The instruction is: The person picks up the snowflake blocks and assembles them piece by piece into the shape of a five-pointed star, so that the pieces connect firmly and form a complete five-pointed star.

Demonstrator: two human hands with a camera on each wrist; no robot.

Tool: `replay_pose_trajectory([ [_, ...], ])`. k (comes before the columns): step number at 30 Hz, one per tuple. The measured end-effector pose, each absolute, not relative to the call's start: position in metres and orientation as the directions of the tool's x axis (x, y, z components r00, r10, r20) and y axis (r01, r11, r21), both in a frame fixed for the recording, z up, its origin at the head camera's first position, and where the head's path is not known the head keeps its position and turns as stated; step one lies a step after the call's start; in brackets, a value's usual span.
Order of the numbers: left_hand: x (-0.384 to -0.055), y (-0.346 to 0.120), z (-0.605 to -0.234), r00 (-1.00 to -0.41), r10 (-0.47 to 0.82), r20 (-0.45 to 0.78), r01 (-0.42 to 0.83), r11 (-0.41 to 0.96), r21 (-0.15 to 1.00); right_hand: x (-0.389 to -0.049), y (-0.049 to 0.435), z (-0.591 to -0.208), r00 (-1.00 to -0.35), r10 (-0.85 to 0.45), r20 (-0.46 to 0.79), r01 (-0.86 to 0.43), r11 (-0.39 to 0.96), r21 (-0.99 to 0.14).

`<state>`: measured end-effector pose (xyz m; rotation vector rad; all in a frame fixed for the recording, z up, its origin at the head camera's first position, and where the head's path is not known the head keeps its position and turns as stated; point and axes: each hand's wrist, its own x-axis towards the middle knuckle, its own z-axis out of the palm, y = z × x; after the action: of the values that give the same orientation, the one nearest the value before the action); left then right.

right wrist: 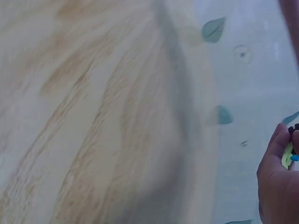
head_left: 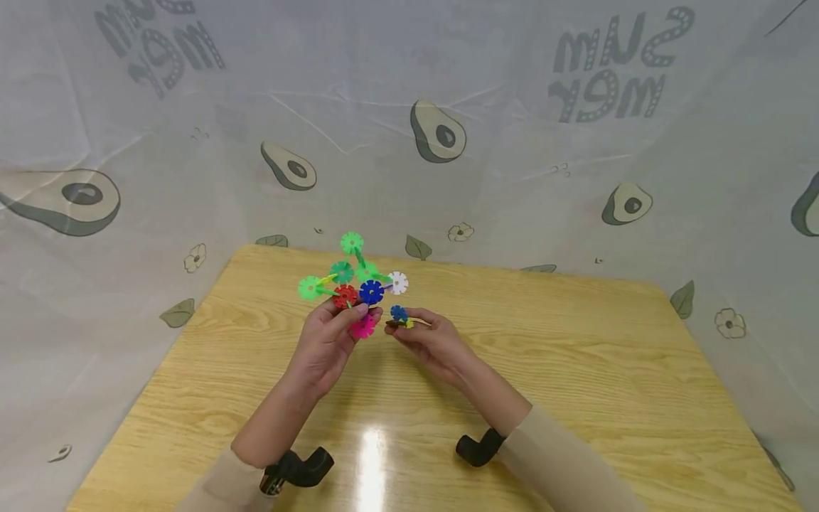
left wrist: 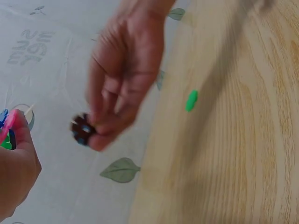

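Observation:
My left hand holds a cluster of joined notched plastic discs low down, its thumb near a blue disc. Light green discs, a red disc and a white disc stick out above, and a pink disc sits by the fingers. Just to the right, my right hand pinches a smaller group: a blue disc, a yellow one and a dark brown disc. A gap separates the two groups. In the right wrist view a yellow-green disc shows between the right fingers.
Both hands are above a wooden table. A small green piece shows against the table top in the left wrist view. A pale curtain printed with avocados hangs behind the far edge. Black wrist mounts sit on both forearms.

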<state>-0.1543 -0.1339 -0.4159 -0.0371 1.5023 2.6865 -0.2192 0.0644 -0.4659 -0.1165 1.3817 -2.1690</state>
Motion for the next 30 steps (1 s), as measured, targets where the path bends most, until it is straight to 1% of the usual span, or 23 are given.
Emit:
replay_pose_trajectory([
  [5, -0.155, -0.133, -0.416, -0.998, 0.043, -0.052, -0.067, -0.526, 0.848, -0.204, 0.073, -0.445, -0.832, -0.535, -0.148, 0.372, -0.34, -0.864],
  [11, -0.155, -0.128, -0.415, -0.996, 0.016, -0.083, -0.08, -0.515, 0.854, -0.194, 0.079, -0.425, -0.864, -0.497, -0.083, 0.307, -0.39, -0.868],
  [15, -0.154, -0.125, -0.414, -0.992, -0.002, -0.127, -0.109, -0.501, 0.858, -0.19, 0.081, -0.417, -0.88, -0.474, -0.03, 0.234, -0.377, -0.896],
  [18, -0.154, -0.124, -0.414, -0.99, -0.006, -0.138, -0.118, -0.487, 0.865, -0.187, 0.083, -0.415, -0.88, -0.475, -0.007, 0.204, -0.366, -0.908],
  [22, -0.154, -0.123, -0.414, -0.991, -0.026, -0.129, -0.101, -0.481, 0.871, -0.181, 0.086, -0.417, -0.869, -0.493, -0.032, 0.221, -0.33, -0.918],
  [24, -0.154, -0.123, -0.414, -0.991, -0.04, -0.128, -0.092, -0.49, 0.867, -0.178, 0.088, -0.418, -0.866, -0.499, -0.027, 0.21, -0.314, -0.926],
  [26, -0.154, -0.123, -0.415, -0.991, -0.044, -0.13, -0.092, -0.493, 0.865, -0.175, 0.089, -0.416, -0.87, -0.492, 0.01, 0.165, -0.312, -0.936],
  [28, -0.153, -0.122, -0.414, -0.991, -0.04, -0.131, -0.096, -0.482, 0.871, -0.176, 0.09, -0.412, -0.878, -0.475, 0.066, 0.09, -0.297, -0.951],
  [30, -0.15, -0.121, -0.414, -0.992, -0.03, -0.123, -0.095, -0.456, 0.885, -0.178, 0.092, -0.406, -0.88, -0.459, 0.118, 0.003, -0.255, -0.967],
])
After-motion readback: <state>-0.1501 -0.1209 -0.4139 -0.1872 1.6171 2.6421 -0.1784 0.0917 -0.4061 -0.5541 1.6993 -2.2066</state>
